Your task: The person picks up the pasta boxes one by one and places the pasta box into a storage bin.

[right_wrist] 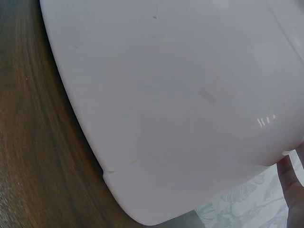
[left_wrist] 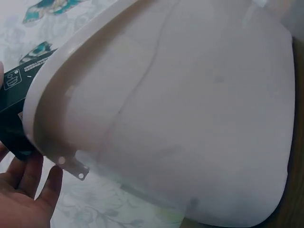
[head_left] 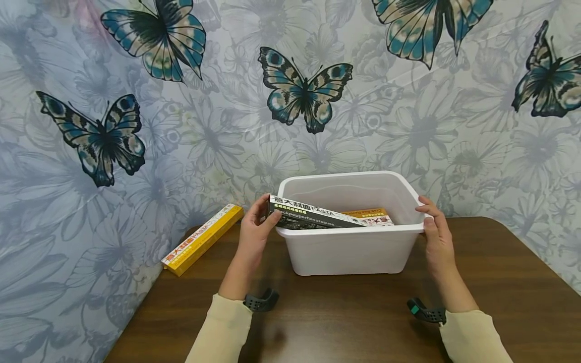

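A white plastic bin (head_left: 349, 252) stands upright on the table. My left hand (head_left: 255, 229) grips the end of a black pasta box (head_left: 313, 214) at the bin's left rim, thumb on its front face. The box slants down to the right into the bin, its far end hidden behind the front wall. In the left wrist view, the fingers (left_wrist: 32, 173) sit under the dark box end (left_wrist: 19, 102), just outside the rim. My right hand (head_left: 439, 242) holds the bin's right rim, fingers over the edge. An orange-and-white box (head_left: 369, 216) lies inside the bin.
A yellow box (head_left: 203, 239) lies at an angle on the table's left side, near the wall. The brown wooden table (head_left: 345, 317) ends against a butterfly-patterned wall covering (head_left: 218, 126) behind the bin. Dark bands (head_left: 260, 301) are on both wrists.
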The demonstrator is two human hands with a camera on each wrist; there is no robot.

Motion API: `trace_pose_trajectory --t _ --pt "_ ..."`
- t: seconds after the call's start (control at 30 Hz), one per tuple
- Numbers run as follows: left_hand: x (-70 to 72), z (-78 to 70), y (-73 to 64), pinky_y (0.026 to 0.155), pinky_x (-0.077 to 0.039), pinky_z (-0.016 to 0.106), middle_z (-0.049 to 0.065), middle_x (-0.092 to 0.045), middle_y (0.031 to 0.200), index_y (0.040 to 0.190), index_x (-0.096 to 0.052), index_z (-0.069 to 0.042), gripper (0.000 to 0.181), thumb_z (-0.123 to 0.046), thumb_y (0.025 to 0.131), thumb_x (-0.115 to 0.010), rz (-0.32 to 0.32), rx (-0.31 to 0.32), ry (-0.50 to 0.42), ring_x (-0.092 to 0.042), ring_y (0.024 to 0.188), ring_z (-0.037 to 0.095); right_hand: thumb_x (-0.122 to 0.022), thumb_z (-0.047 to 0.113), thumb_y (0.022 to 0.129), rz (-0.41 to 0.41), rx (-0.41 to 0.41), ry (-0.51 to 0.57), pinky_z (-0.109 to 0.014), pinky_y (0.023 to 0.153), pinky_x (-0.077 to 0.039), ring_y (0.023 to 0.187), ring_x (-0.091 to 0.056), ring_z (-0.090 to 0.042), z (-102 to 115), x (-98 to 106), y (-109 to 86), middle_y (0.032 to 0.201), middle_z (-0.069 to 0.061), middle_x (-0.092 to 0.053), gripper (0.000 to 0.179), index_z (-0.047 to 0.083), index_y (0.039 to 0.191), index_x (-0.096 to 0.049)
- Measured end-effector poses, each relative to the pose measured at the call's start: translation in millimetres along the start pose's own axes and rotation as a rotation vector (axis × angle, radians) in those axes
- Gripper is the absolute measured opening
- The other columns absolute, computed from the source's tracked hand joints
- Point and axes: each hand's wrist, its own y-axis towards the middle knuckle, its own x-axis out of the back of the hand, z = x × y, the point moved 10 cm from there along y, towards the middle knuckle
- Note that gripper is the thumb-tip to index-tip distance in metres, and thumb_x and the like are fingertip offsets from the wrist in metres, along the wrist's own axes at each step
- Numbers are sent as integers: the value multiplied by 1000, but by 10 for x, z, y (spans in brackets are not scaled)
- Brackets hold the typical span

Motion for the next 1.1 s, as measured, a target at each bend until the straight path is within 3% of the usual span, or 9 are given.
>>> trace_pose_trajectory --t 0.3,0.6,0.9,1.1 --pt "-173 24 0 111 -34 45 6 -48 142 144 -53 -15 57 -18 91 -74 29 -29 119 -43 130 24 -37 15 107 1 0 -49 -17 98 -40 143 -34 -17 -1 14 5 157 -4 -40 34 -7 132 -46" --pt "-260 45 -4 120 -23 50 5 -51 143 140 -57 -19 60 -21 85 -80 8 -16 201 -32 141 24 -38 16 107 -10 1 -22 -18 99 -39 144 -33 -18 3 21 5 157 -6 -39 33 -5 131 -48" --pt "-297 26 0 120 -26 52 4 -52 141 137 -61 -19 58 -24 83 -81 31 -39 316 -32 142 23 -39 16 107 -20 -13 -30 -18 99 -37 145 -31 -18 -12 27 -5 157 -5 -40 33 -6 130 -48" --pt "-309 26 -36 120 -28 54 4 -49 146 140 -57 -20 56 -26 88 -76 77 -46 319 -26 147 25 -39 16 107 -8 -2 -12 -19 98 -38 146 -30 -19 -9 14 -1 157 -7 -38 33 -7 130 -48"
